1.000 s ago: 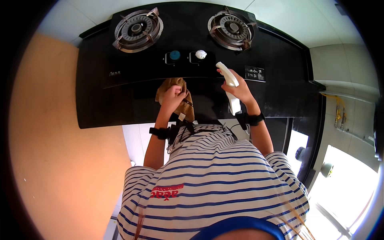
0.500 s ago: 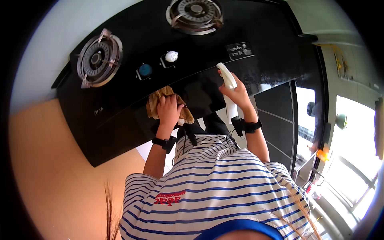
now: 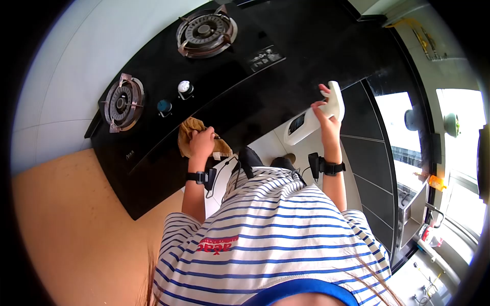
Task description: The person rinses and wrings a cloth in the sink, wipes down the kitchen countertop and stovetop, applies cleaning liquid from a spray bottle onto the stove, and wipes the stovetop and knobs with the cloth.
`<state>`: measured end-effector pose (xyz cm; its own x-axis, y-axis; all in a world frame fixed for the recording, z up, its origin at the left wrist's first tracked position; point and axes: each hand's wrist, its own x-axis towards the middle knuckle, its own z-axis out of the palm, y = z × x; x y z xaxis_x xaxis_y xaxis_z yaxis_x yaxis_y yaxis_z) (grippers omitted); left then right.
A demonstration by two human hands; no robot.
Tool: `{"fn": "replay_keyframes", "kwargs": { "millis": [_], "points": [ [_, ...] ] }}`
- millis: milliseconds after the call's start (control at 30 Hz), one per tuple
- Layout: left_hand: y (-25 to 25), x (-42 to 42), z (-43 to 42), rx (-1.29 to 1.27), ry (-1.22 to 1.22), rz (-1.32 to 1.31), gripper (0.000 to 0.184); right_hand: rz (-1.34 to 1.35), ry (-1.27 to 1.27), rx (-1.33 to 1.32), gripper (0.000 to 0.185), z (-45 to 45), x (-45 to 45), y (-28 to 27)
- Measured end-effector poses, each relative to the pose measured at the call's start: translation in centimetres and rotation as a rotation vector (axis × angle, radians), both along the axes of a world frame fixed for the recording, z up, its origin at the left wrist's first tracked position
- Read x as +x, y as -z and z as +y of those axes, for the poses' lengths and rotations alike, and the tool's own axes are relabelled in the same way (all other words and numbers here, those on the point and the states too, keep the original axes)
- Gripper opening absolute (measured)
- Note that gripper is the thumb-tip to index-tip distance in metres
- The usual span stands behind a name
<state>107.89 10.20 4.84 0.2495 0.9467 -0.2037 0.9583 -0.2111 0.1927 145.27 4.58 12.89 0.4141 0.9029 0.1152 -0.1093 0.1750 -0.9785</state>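
Note:
My left hand (image 3: pixel 202 141) is closed on a brown cloth (image 3: pixel 187 133) at the front edge of the black counter, left of centre. In my right hand (image 3: pixel 328 115) is a white spray bottle (image 3: pixel 302 130), tilted, its head up beside my fingers and its base pointing down and left. The bottle hangs in front of the counter's edge. Beyond the cloth are a blue-green knob (image 3: pixel 164 106) and a white knob (image 3: pixel 185 87) of the black gas stove (image 3: pixel 214 76).
Two burners, one at the left (image 3: pixel 121 103) and one at the top (image 3: pixel 204 30), stand on the stove. Dark cabinet fronts (image 3: pixel 363 159) run down the right, with a sink (image 3: pixel 411 217) and an orange bottle (image 3: pixel 437 182) beyond. A tan surface (image 3: pixel 76 229) lies at the left.
The view has turned, so the stove now slants toward the upper right. My right hand has moved right and tilted the bottle. My left hand still holds the cloth, shifted slightly left.

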Motion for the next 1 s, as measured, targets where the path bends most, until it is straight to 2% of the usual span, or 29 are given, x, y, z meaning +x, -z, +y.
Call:
{"fn": "replay_keyframes", "kwargs": {
  "millis": [67,167,200,233,300,333,367,400,433,500,600,767,867,900,967,1000],
  "points": [
    [-1.2,1.0,0.1,0.007,-0.009,-0.15,0.012,0.028,0.121,0.015,0.061,-2.3,3.3,-0.4],
    [-4.5,5.8,-1.5,0.015,-0.154,-0.321,0.015,0.021,0.235,0.026,0.063,-6.4,10.5,-0.3],
    [-6.5,8.5,-2.6,0.036,-0.161,-0.283,0.016,-0.006,0.249,-0.01,0.06,-7.8,13.2,0.4],
    [-7.1,9.9,-3.6,0.099,-0.063,-0.266,0.016,-0.032,0.264,-0.047,0.058,-9.1,15.3,0.9],
    [-7.4,14.3,-4.3,0.1,-0.058,-0.264,0.016,-0.006,0.38,-0.047,0.06,-12.1,19.3,2.7],
    [-6.0,16.4,-3.7,0.151,0.005,-0.366,0.017,-0.008,0.399,-0.056,0.062,-12.8,22.3,3.3],
    [-6.6,20.6,-3.8,0.121,-0.044,-0.386,0.019,-0.006,0.427,-0.12,0.062,-13.9,25.5,2.8],
    [-5.6,23.5,-4.2,0.147,-0.044,-0.544,0.02,-0.019,0.48,-0.068,0.062,-15.3,28.0,3.4],
    [-5.1,26.3,-5.0,0.169,-0.038,-0.632,0.02,-0.052,0.534,-0.099,0.06,-17.4,30.0,3.9],
    [-5.4,33.1,-4.8,0.116,-0.012,-0.687,0.02,-0.449,0.7,-0.183,0.058,-19.8,35.5,4.7],
    [-7.4,43.0,-4.9,0.105,0.212,-0.617,0.02,-0.107,0.632,-0.086,0.056,-23.9,40.3,2.2],
    [-8.8,57.2,-4.3,0.044,0.454,-0.76,0.022,-0.148,0.821,-0.073,0.056,-29.6,49.7,1.1],
    [-9.4,65.2,-5.2,-0.107,0.519,-0.997,0.022,-0.106,0.885,-0.06,0.054,-32.3,55.2,-1.2],
    [-9.2,67.6,-5.4,-0.124,0.539,-0.999,0.022,-0.123,0.913,-0.08,0.055,-33.2,57.2,-1.5],
    [-8.8,73.2,-5.8,-0.227,0.542,-1.28,0.021,-0.13,0.959,-0.119,0.056,-34.6,61.5,-2.7],
    [-8.5,76.3,-5.6,-0.253,0.56,-1.281,0.021,-0.194,0.981,-0.16,0.058,-35.6,64.6,-2.5]
  ]
}}
